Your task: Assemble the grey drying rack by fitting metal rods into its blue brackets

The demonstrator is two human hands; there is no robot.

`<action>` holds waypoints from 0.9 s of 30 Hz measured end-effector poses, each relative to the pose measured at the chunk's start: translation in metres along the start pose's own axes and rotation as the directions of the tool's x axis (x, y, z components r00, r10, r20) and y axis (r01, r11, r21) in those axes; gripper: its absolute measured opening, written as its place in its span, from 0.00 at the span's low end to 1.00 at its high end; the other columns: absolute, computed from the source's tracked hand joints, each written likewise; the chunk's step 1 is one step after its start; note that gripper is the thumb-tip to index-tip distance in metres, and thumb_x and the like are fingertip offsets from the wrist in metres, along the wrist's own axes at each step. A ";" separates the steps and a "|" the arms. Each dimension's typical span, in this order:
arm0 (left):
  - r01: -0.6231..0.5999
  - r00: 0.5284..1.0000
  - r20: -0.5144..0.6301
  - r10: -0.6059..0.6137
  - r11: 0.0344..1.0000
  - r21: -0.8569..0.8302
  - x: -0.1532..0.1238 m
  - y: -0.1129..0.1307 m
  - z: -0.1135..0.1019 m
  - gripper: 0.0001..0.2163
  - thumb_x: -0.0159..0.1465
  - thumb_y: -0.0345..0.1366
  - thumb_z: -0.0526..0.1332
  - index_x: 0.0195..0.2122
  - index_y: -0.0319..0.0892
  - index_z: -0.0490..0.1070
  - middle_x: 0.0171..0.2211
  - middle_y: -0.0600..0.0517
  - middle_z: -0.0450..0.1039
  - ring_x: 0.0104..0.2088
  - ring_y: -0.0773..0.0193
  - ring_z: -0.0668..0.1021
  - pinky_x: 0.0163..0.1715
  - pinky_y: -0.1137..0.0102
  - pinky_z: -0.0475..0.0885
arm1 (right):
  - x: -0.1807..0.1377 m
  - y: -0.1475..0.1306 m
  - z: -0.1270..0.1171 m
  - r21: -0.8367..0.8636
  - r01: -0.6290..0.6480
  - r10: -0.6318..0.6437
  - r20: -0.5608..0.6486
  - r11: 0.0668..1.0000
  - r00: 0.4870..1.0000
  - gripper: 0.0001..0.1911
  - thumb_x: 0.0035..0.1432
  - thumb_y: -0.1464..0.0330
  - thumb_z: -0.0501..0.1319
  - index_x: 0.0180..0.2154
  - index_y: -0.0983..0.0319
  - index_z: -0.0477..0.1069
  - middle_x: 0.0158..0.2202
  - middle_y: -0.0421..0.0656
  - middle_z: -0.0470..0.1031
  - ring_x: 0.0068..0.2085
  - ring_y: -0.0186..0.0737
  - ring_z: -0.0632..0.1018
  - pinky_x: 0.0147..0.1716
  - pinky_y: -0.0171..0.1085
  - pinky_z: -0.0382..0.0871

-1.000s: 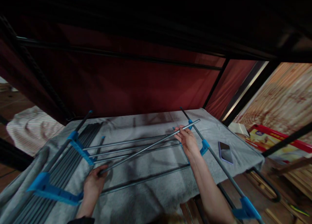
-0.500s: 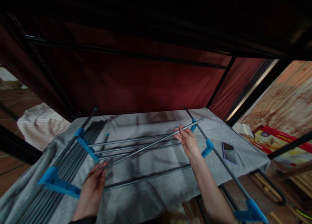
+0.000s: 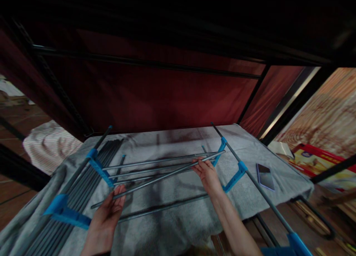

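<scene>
A thin grey metal tube (image 3: 161,180) slants across the frame in front of me, its right end higher. My left hand (image 3: 107,211) holds it near its left end, palm turned up, with the end sticking out past the thumb. Toward the right end, my right hand (image 3: 205,172) pinches the same tube. Behind it lie several crossbars (image 3: 158,160) between two side poles with blue plastic brackets. The upper left bracket (image 3: 101,168) is by my left hand; a right-hand bracket (image 3: 235,177) is just beyond my right wrist.
Several loose grey tubes (image 3: 83,185) lie bundled on the left of the grey cloth-covered table (image 3: 178,226). A phone (image 3: 265,176) rests at the right. A red and yellow box (image 3: 317,159) is beyond the table's right edge. Dark red fabric (image 3: 172,92) hangs behind on a black frame.
The held tube has shifted left and its right end has dropped toward the right bracket. My left hand has turned palm up, and the tube's left end now shows past it.
</scene>
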State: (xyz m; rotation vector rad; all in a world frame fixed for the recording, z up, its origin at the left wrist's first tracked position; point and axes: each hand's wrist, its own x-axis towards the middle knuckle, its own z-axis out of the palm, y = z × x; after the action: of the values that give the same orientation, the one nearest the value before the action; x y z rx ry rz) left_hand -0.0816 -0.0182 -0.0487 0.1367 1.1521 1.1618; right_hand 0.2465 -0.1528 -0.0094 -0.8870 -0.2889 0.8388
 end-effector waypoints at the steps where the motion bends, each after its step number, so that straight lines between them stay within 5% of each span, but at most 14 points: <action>1: 0.015 1.000 0.001 -0.015 1.000 -0.015 -0.001 0.000 0.000 0.14 0.61 0.19 0.53 0.39 0.39 0.75 0.38 0.48 0.78 0.37 0.63 0.81 0.35 0.68 0.79 | -0.001 0.004 -0.003 0.008 -0.012 0.012 -0.010 1.000 1.000 0.14 0.49 0.64 0.75 0.36 0.57 0.75 0.35 0.39 0.83 0.36 0.38 0.83 0.42 0.40 0.81; 14: -0.028 0.999 -0.018 0.029 1.000 0.013 -0.023 -0.010 0.015 0.09 0.65 0.21 0.54 0.32 0.40 0.69 0.34 0.49 0.78 0.36 0.64 0.82 0.35 0.67 0.81 | 0.008 0.043 -0.065 0.104 -0.190 0.205 -0.158 0.976 0.966 0.06 0.53 0.74 0.69 0.33 0.60 0.74 0.32 0.42 0.83 0.34 0.37 0.84 0.40 0.39 0.83; 21: -0.099 0.989 0.114 0.092 0.994 0.056 -0.049 -0.031 0.031 0.09 0.64 0.20 0.57 0.33 0.39 0.73 0.32 0.49 0.80 0.36 0.63 0.84 0.37 0.67 0.82 | 0.016 0.054 -0.090 0.164 -0.254 0.287 -0.220 0.953 0.932 0.07 0.57 0.78 0.66 0.32 0.61 0.73 0.31 0.43 0.83 0.33 0.39 0.85 0.37 0.37 0.84; 27: -0.200 0.947 0.263 0.183 0.979 0.038 -0.058 -0.053 0.033 0.07 0.56 0.26 0.69 0.35 0.39 0.75 0.35 0.47 0.82 0.41 0.57 0.84 0.44 0.62 0.80 | 0.021 0.055 -0.104 0.172 -0.300 0.338 -0.283 0.938 0.897 0.08 0.63 0.79 0.59 0.34 0.63 0.73 0.30 0.44 0.83 0.32 0.36 0.84 0.38 0.36 0.83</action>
State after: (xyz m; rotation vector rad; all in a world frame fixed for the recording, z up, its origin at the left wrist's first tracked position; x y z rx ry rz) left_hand -0.0187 -0.0714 -0.0290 0.4465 0.9590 1.2367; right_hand 0.2885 -0.1766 -0.1193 -0.9475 0.1898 0.9934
